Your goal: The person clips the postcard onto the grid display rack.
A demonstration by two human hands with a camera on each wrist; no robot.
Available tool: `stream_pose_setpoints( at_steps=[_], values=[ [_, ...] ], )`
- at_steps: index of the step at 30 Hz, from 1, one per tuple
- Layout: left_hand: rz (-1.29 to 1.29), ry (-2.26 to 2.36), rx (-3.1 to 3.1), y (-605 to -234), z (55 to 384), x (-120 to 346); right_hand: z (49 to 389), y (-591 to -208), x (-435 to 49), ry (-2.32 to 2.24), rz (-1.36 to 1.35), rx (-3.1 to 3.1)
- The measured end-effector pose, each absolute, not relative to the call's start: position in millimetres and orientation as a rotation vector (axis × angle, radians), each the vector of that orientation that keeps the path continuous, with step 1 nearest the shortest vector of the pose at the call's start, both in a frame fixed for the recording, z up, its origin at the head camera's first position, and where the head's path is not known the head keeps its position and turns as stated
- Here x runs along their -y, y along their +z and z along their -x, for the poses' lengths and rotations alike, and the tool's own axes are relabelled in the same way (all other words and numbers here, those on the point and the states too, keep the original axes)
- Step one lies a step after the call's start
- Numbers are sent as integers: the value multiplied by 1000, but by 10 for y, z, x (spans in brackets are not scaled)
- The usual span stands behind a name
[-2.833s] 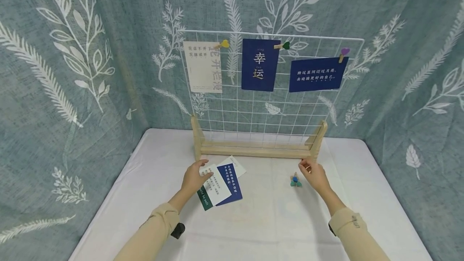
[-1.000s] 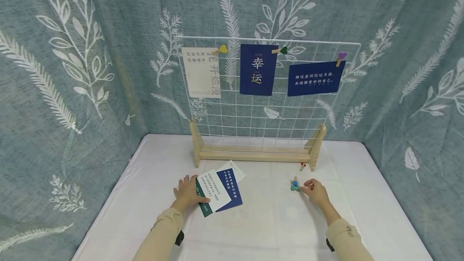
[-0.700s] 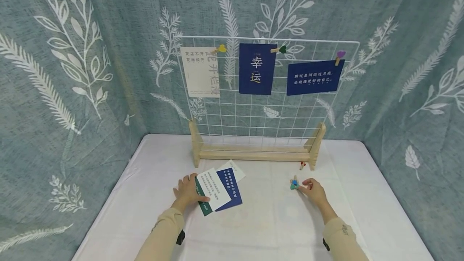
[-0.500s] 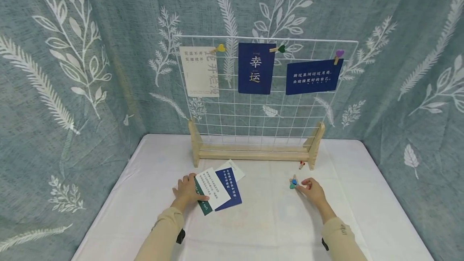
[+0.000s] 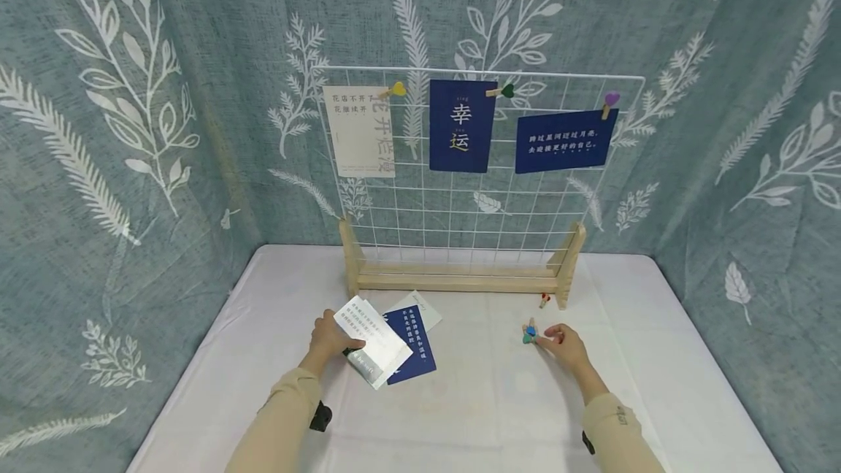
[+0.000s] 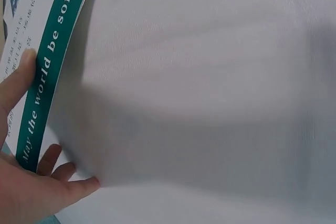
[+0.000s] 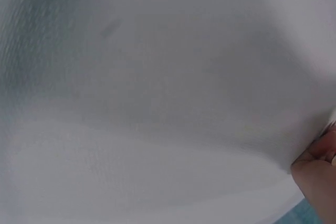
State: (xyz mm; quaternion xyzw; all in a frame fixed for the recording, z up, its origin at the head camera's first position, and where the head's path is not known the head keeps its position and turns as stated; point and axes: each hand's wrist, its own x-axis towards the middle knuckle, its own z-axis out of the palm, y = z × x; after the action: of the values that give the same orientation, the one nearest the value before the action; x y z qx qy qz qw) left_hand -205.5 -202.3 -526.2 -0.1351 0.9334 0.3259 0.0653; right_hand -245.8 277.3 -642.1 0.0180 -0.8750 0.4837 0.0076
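Observation:
My left hand [image 5: 328,338] grips a white printed card [image 5: 368,327] together with a green card [image 6: 52,51] lettered "May the world be soft". The thumb lies on the white card's face, the other fingers behind, and both cards tilt up. Beneath them lie a dark blue card [image 5: 417,345] and another white card [image 5: 428,314]. My right hand [image 5: 568,349] pinches a small wooden clothespin mostly hidden by its fingers, right beside a cluster of heart clothespins [image 5: 529,332] in blue and green. In the right wrist view only part of the right hand [image 7: 317,174] shows.
A white wire grid [image 5: 460,217] stands in a wooden base [image 5: 453,282] at the back. Three cards hang on it, held by yellow [image 5: 398,88], green [image 5: 507,91] and purple [image 5: 611,99] heart clothespins. A red clothespin [image 5: 544,301] lies by the base's right foot.
My left hand has lifted the white and green cards off the blue one, tilting them. My right hand has come from the red clothespin, left by the base, to the blue and green cluster.

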Motion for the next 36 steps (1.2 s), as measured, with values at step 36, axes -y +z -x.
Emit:
stream_pose_setpoints(
  at_steps=[36],
  values=[
    [204, 1387, -2468, -4870, 2002, 2112, 2650, -6585, -2928, 1727, 133, 2829]
  ],
)
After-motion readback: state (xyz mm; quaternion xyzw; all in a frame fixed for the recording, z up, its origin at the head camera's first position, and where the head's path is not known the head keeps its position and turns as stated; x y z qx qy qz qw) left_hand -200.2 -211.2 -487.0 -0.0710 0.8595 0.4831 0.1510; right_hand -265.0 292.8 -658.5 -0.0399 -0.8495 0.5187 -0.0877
